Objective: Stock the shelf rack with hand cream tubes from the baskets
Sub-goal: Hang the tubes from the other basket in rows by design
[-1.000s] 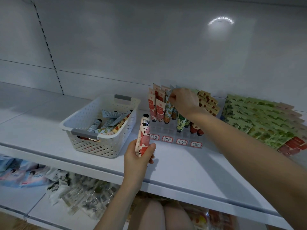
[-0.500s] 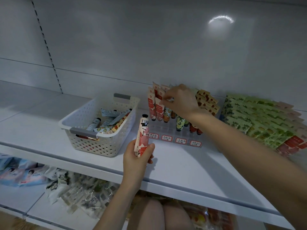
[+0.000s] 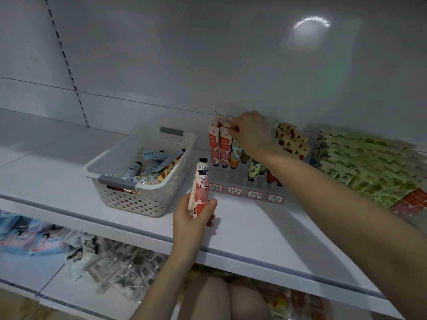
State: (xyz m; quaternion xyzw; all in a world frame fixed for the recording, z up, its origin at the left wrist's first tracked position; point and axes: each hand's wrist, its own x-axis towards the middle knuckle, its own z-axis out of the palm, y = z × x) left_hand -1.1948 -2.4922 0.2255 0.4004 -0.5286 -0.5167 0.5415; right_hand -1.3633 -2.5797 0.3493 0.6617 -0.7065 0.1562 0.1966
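In front of the rack (image 3: 245, 189), by its left front corner, the left hand (image 3: 193, 219) grips a pink tube (image 3: 199, 188) upright, cap uppermost, while the right hand (image 3: 250, 132) pinches standing tubes (image 3: 223, 146) at the rack's back.

A white shelf (image 3: 254, 229) carries three things, left to right: a cream perforated basket (image 3: 138, 200) of loose hand cream tubes (image 3: 153, 154), a clear rack (image 3: 233, 179) of upright tubes behind four red-edged labels (image 3: 234, 190), and overlapping rows of green sachets (image 3: 369, 172).
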